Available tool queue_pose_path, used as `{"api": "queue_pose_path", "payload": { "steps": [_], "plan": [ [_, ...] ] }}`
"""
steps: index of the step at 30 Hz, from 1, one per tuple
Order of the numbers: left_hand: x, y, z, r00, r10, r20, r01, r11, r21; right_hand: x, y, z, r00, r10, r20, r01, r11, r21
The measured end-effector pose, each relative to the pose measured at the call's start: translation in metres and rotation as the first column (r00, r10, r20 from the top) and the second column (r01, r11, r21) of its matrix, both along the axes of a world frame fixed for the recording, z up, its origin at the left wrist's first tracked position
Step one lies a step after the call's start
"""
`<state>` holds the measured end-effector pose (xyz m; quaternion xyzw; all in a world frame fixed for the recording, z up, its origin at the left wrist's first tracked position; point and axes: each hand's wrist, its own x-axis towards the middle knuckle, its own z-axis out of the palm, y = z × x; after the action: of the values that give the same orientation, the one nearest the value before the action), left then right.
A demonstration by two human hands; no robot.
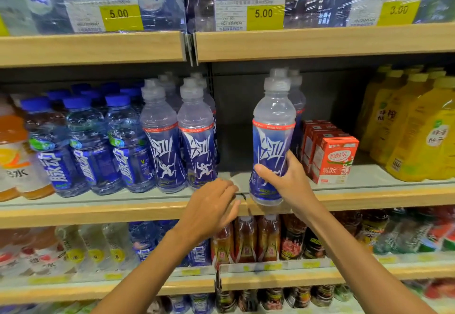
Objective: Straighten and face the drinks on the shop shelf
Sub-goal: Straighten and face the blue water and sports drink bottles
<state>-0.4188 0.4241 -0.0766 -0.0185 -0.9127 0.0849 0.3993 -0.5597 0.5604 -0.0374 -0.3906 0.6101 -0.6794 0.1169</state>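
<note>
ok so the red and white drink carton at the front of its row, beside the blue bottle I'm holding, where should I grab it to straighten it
Take the red and white carton across its flat side faces near mid-height, coming straight in from the front. It stands upright, turned slightly off square, with more cartons packed behind, so top and back are poor holds. Your right hand is on the blue bottle; the left hand looks free.

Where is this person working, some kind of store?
Most likely a shop's drinks aisle. Wooden-edged shelves hold rows of bottled drinks, yellow price tags read 5.00, and the right hand grips a blue-labelled bottle at the shelf's front edge.
</note>
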Motion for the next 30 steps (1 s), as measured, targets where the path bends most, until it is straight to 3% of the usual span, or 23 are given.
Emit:
{"api": "queue_pose_path", "payload": {
  "steps": [2, 7, 18, 26, 30],
  "plan": [
    [-0.001, -0.008, -0.008, 0.999, -0.003, 0.046, 0.009, 0.992, -0.122, -0.003, -0.014, -0.003, 1.000, -0.024, -0.004, 0.024, 1.000, 0.005],
    [-0.005, -0.022, -0.021, 0.998, 0.004, 0.064, 0.011, 0.971, -0.238, -0.010, -0.047, -0.011, 0.998, -0.055, -0.035, 0.056, 0.998, 0.033],
    [-0.007, -0.023, -0.026, 0.999, -0.031, 0.025, 0.036, 0.969, -0.245, -0.021, -0.105, -0.007, 0.993, -0.094, -0.076, 0.101, 0.991, 0.089],
    [-0.006, -0.020, -0.023, 0.999, -0.026, 0.033, 0.032, 0.978, -0.207, -0.018, -0.101, -0.006, 0.987, -0.127, -0.098, 0.142, 0.977, 0.160],
    [-0.006, -0.016, -0.019, 1.000, -0.023, 0.021, 0.026, 0.987, -0.156, -0.016, -0.072, -0.006, 0.940, -0.297, -0.171, 0.318, 0.942, 0.112]
  ]
}}
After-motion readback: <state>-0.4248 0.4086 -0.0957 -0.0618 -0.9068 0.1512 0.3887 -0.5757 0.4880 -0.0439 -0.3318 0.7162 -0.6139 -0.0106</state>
